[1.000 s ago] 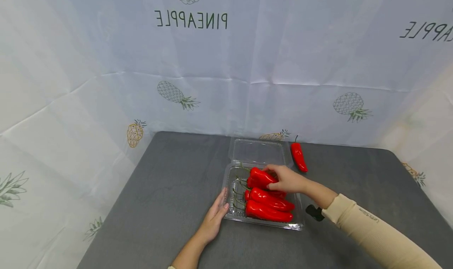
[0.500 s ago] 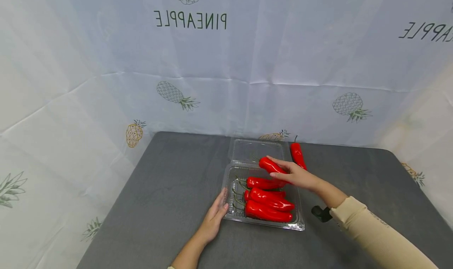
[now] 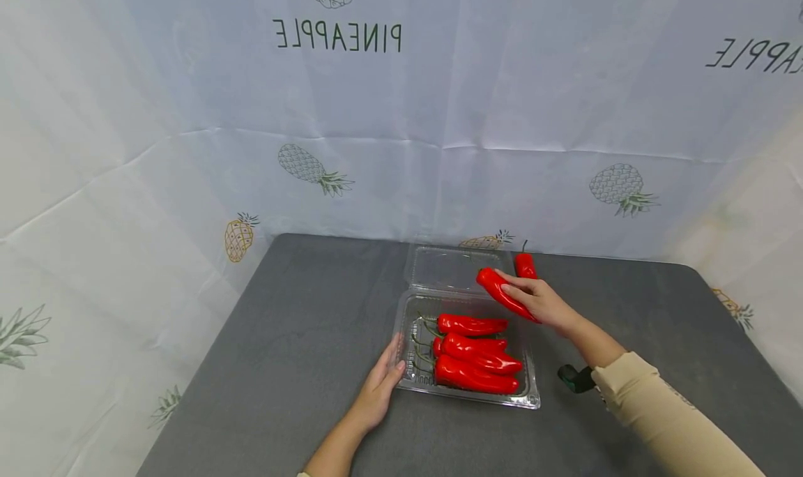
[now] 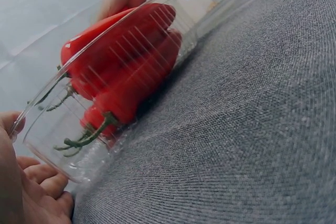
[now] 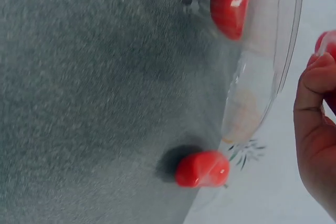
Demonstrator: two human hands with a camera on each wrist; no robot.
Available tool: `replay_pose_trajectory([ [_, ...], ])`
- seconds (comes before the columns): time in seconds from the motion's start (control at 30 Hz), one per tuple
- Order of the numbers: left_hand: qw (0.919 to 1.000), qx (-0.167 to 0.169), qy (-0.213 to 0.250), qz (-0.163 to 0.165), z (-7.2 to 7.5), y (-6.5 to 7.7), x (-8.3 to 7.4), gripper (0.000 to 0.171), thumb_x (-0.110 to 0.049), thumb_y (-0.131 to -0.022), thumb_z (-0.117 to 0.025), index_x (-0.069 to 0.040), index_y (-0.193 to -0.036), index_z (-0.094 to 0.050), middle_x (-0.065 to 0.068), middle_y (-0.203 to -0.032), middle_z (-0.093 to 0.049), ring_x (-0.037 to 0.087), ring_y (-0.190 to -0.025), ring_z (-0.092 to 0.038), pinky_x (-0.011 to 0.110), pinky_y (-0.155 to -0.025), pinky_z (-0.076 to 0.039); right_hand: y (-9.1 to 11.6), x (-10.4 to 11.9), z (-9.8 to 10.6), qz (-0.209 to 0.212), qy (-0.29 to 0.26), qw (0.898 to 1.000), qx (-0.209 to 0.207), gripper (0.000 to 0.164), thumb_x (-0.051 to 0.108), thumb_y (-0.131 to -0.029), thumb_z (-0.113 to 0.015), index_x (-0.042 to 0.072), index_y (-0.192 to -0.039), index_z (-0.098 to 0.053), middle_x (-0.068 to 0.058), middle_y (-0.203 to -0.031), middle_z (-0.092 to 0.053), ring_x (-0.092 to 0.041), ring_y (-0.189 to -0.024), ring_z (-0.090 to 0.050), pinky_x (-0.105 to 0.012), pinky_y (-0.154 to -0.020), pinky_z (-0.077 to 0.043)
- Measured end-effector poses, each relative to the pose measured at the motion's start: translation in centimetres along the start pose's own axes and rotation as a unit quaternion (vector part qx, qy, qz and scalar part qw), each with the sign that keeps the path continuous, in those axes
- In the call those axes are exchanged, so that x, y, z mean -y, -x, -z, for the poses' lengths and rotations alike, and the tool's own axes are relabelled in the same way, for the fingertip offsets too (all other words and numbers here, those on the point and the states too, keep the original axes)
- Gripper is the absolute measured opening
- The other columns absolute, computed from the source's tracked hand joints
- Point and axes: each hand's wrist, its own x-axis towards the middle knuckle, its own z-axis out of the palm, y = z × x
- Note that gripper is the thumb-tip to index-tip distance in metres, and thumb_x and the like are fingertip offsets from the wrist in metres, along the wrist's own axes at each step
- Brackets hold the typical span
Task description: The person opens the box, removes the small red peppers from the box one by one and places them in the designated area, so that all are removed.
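Two hands work over a grey bench (image 3: 301, 337), both on or just above a clear container (image 3: 533, 393) that stands nearer the bench's back edge than its right edge. The right hand (image 3: 541, 301) grips a red pepper (image 3: 502, 292), thumb on one side and fingers on the other. This held pepper is raised above the container's back right corner, tilted, its blunt end up toward the bench's back edge and its tip down toward the right edge. The left hand (image 3: 376, 386) holds the container's left wall, thumb at the rim and the other fingers low against the outside.

Inside the container, other peppers (image 3: 479, 353) lie side by side, one partly hidden under its neighbours, with green stems (image 3: 423, 358) pointing toward the bench's left edge. The clear lid (image 3: 448, 266) is folded back toward the bench's back edge. Just to the right of the lid, near that same edge, a loose pepper (image 3: 525, 266) lies on the bench, partly covered by the right hand in the head view.

A dark item (image 3: 576, 378) shows beside the right wrist, next to a cream sleeve (image 3: 674, 411). Behind the bench's back edge hangs a pale curtain (image 3: 401, 100) printed with pineapples and mirrored lettering.
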Motion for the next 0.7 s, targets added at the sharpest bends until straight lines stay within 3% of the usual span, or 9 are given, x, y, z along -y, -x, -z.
replay_pose_trajectory([
  [0.1, 1.0000, 0.000, 0.001, 0.001, 0.0, 0.0, 0.0, 0.056, -0.014, -0.100, -0.036, 0.008, -0.146, -0.012, 0.027, -0.153, -0.013, 0.038, -0.142, -0.010, 0.002, -0.103, -0.016, -0.1, -0.4, 0.6, -0.018, -0.023, 0.999, -0.026, 0.059, 0.041, -0.095, -0.049, 0.011, -0.144, -0.035, -0.023, -0.102, -0.059, -0.020, -0.068, -0.057, -0.029, -0.059, -0.052],
  [0.23, 1.0000, 0.002, 0.001, 0.004, 0.0, 0.0, -0.1, 0.056, -0.014, -0.100, -0.036, 0.008, -0.146, -0.012, 0.026, -0.153, -0.013, 0.038, -0.142, -0.010, 0.002, -0.103, -0.016, -0.2, -1.1, 1.6, -0.029, -0.050, 0.996, -0.063, 0.061, 0.041, -0.095, -0.048, 0.010, -0.145, -0.030, -0.032, -0.125, -0.048, -0.023, -0.076, -0.064, -0.034, -0.067, -0.057],
  [0.33, 1.0000, 0.001, -0.001, 0.006, 0.1, 0.0, -0.1, 0.056, -0.014, -0.100, -0.036, 0.007, -0.146, -0.012, 0.026, -0.153, -0.013, 0.038, -0.142, -0.010, 0.002, -0.103, -0.016, -0.3, -1.8, 2.4, -0.044, -0.049, 0.994, -0.092, 0.063, 0.045, -0.095, -0.045, 0.013, -0.146, -0.027, -0.033, -0.138, -0.038, -0.023, -0.089, -0.060, -0.032, -0.072, -0.057],
  [0.5, 1.0000, 0.001, 0.000, 0.006, 0.0, 0.0, -0.1, 0.056, -0.013, -0.100, -0.036, 0.008, -0.146, -0.012, 0.026, -0.153, -0.013, 0.037, -0.142, -0.011, 0.002, -0.103, -0.016, -0.6, -3.3, 3.7, -0.073, -0.059, 0.988, -0.121, 0.064, 0.046, -0.096, -0.040, 0.012, -0.147, -0.023, -0.029, -0.145, -0.033, -0.021, -0.102, -0.053, -0.030, -0.079, -0.055],
  [0.7, 1.0000, 0.002, 0.005, 0.007, 0.0, -0.1, -0.1, 0.056, -0.013, -0.100, -0.036, 0.008, -0.146, -0.011, 0.026, -0.153, -0.013, 0.037, -0.142, -0.010, 0.002, -0.103, -0.016, -1.1, -5.0, 4.6, -0.106, -0.106, 0.977, -0.151, 0.062, 0.044, -0.098, -0.035, 0.014, -0.148, -0.015, -0.030, -0.149, -0.022, -0.037, -0.118, -0.043, -0.029, -0.083, -0.055],
])
